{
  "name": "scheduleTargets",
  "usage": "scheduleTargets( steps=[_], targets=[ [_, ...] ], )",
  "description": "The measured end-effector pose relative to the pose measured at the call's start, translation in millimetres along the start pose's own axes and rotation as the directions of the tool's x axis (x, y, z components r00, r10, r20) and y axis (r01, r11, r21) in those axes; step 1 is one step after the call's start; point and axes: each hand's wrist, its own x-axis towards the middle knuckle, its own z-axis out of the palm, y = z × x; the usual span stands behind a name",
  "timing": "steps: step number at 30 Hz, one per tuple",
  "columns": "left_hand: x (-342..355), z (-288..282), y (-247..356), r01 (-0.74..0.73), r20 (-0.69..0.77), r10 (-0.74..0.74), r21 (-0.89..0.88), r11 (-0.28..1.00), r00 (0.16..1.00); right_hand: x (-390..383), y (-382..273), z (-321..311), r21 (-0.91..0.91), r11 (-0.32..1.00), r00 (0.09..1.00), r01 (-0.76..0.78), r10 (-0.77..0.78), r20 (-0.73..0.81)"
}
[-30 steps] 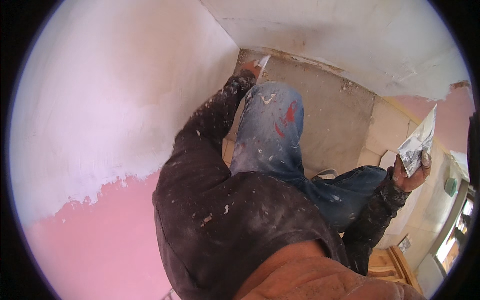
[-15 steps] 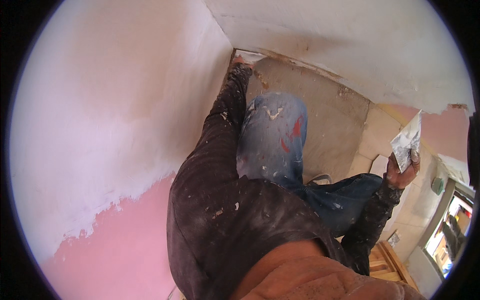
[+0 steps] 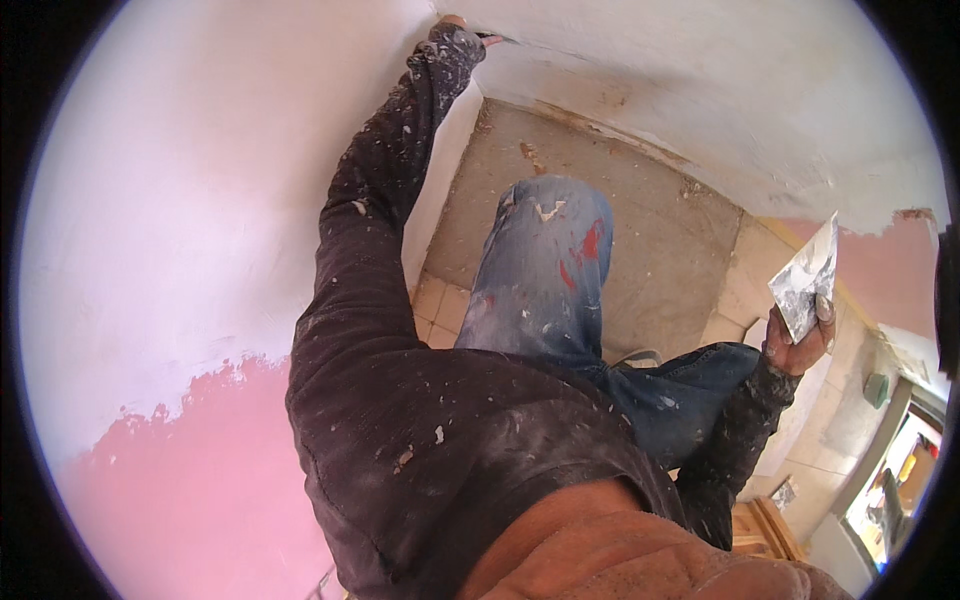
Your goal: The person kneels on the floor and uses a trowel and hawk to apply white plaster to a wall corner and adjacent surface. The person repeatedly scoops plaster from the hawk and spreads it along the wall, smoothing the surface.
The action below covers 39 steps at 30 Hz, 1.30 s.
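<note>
My left hand is reached far out to the corner where two white-coated walls meet. Its fingers are closed round what looks like a putty knife, seen nearly edge-on as a thin dark line against the far wall. Most of that grip is hidden behind the sleeve and wrist. Off to the right, my right hand grips a broad metal putty knife, its pale blade tilted upward and smeared with white and grey filler. This blade is held clear of the walls.
The left wall is white above, with pink paint below a ragged edge. Beneath my bent knee lies a dusty brown floor section, bordered by beige tiles. A wooden piece of furniture stands at lower right.
My left hand has moved from the foot of the corner up along the wall, its arm swinging left. The right hand and its blade have shifted only slightly.
</note>
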Motion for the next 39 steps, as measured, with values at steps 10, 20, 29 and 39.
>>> scheduleTargets(
  steps=[10, 20, 29, 39],
  targets=[
    [-236.1, 124.7, -74.3, -0.102, 0.383, 0.036, 0.153, 0.983, 0.923, -8.3, 23.2, 36.0, -0.116, 0.987, 0.993, 0.112, -0.115, -0.023],
    [-315.6, 154.5, -167.5, 0.458, 0.555, -0.515, 0.252, 0.853, 0.653, -9.0, 26.5, 77.0, -0.744, -0.318, 0.737, 0.588, -0.168, 0.654],
    [-244.5, 146.5, -76.2, -0.024, 0.554, -0.035, 0.098, 0.995, 0.832, -8.3, 36.5, 0.8, -0.987, -0.056, 0.962, 0.151, -0.221, 0.160],
    [-54.5, -165.6, -152.1, 0.170, -0.107, -0.168, 0.014, 0.985, 0.980, 11.6, 53.4, 5.1, -0.999, 0.015, 0.999, -0.043, -0.015, -0.043]
  ],
)
